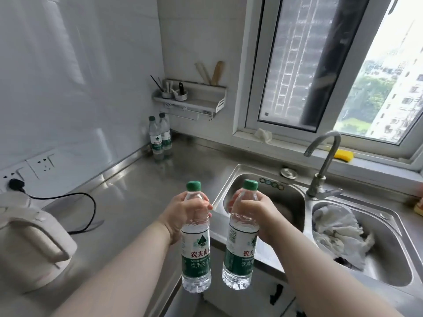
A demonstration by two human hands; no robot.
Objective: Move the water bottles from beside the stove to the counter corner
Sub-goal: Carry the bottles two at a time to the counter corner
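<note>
So, you are roughly midway, by the look of it. The corner pair [156, 140] of water bottles stands upright, close together, where the counter [142, 191] meets the tiled walls under the wall rack [194, 104]. I take that spot as the counter corner. Your left hand [180, 213] is wrapped round the shoulder of the left bottle [196, 250], and your right hand [256, 213] round the right bottle [239, 252]. Both hang upright in the air, side by side but apart, over the counter's front edge near the sink [225, 186]. Neither is set down yet. What is left is to carry them to the corner and stand them beside the pair there. The stove is out of view, so I cannot tell whether more bottles wait beside it.
</note>
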